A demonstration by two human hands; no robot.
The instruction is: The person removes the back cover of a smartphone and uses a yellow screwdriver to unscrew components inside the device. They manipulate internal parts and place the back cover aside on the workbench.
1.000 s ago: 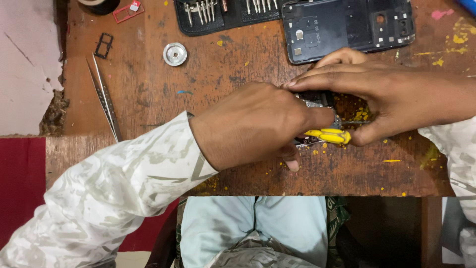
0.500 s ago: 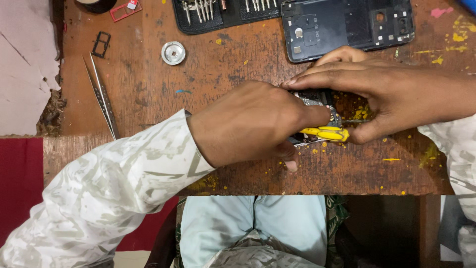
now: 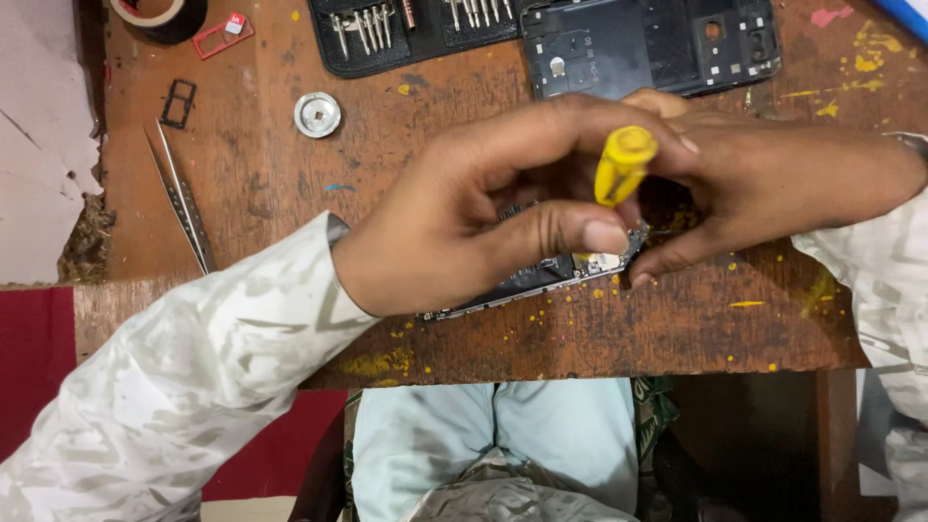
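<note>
My left hand [image 3: 454,222] reaches in from the lower left and grips a dark opened phone [image 3: 522,285] on the wooden table [image 3: 290,193], thumb pressed on its right end. My right hand [image 3: 783,184] comes from the right, its fingers curled against the left hand's. A yellow-handled screwdriver [image 3: 623,164] stands upright between the two hands, tip down on the phone, in the right hand's fingers. The tip and most of the phone are hidden by the hands.
A dark phone frame [image 3: 667,43] and a black case of screwdriver bits [image 3: 416,34] lie at the table's far edge. Tweezers [image 3: 179,198], a round metal disc [image 3: 317,114], a black card tray [image 3: 179,102], a red card tray [image 3: 220,37] and a tape roll [image 3: 159,14] sit left.
The yellow screwdriver has gone from lying flat near the table's front to standing upright between the hands. The left hand has lifted and opened its grip around the phone.
</note>
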